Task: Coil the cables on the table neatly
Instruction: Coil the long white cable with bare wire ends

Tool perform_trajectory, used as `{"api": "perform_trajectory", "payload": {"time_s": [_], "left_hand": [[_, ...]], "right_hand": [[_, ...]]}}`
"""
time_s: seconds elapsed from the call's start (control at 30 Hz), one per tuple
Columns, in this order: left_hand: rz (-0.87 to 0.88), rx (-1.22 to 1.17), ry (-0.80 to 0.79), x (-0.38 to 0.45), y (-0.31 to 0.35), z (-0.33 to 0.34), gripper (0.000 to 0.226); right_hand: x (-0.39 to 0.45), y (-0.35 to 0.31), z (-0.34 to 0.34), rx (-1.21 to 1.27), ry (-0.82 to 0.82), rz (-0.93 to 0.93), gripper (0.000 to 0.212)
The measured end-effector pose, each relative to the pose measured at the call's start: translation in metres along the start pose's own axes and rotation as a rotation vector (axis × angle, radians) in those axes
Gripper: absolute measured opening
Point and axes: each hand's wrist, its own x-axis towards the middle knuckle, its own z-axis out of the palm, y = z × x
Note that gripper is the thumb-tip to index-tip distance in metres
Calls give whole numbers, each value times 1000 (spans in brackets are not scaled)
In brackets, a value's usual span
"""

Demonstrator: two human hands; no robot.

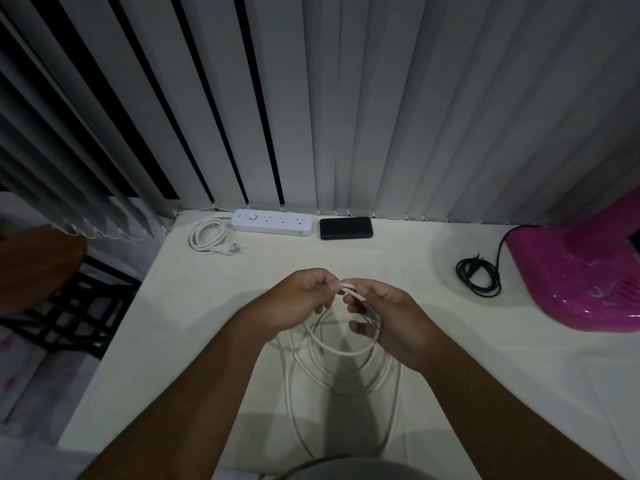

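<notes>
A thin white cable [349, 355] hangs in loose loops over the middle of the white table [194, 306], trailing toward the near edge. My left hand [301, 299] pinches the top of the loops between thumb and fingers. My right hand [388, 313] grips the same cable just to the right, with a dark grey connector end against its fingers. A white power strip [273, 221] lies at the back, its thick white cord [204, 237] coiled to its left with the plug on the table. At the right lies a coiled black cord [479, 277].
A black power bank [345, 228] sits beside the power strip. A pink plastic appliance [581, 282] fills the right edge, with the black cord running to it. Vertical blinds [346, 98] hang behind the table. A wooden stool and a black rack stand off the left edge.
</notes>
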Motion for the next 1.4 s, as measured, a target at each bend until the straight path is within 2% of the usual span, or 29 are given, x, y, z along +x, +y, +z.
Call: {"api": "perform_trajectory", "payload": {"time_s": [0.13,0.2,0.3,0.37,0.47,0.6,0.7,0.87,0.97,1.07,1.17,1.23,1.3,1.4], "left_hand": [[-39,-26,79,-1,3,6,24],[-56,-59,142,0,3,8,26],[-57,-72,185,-1,3,12,27],[-39,-69,196,-2,4,17,27],[-15,-107,233,-5,3,19,29],[-2,-133,224,-14,-4,13,28],[17,-196,206,-18,-11,6,19],[5,-236,273,-19,-16,3,12],[-30,-224,295,-18,-20,1,9],[-41,-217,325,-17,-22,-1,9],[-34,-192,280,-16,-21,0,12],[-12,-193,247,-15,-18,4,14],[19,-187,247,-15,-14,8,15],[3,-111,196,-18,-9,7,19]], "right_hand": [[-1,4,4,231,-58,-37,30],[-1,5,10,226,-44,-66,33],[-1,10,18,-42,128,-209,34],[-1,11,22,-122,246,-330,26],[0,9,21,-100,393,-379,13],[0,7,14,-157,505,-367,13],[-1,5,11,-88,571,-378,15],[-4,11,8,-178,541,-281,17],[-6,10,5,-473,498,-278,25],[-6,6,2,-799,362,-209,47],[-2,4,7,-984,277,-271,54],[3,3,12,-1004,267,-316,41],[6,2,16,-872,253,-253,23],[4,1,18,-643,248,-150,28]]}}
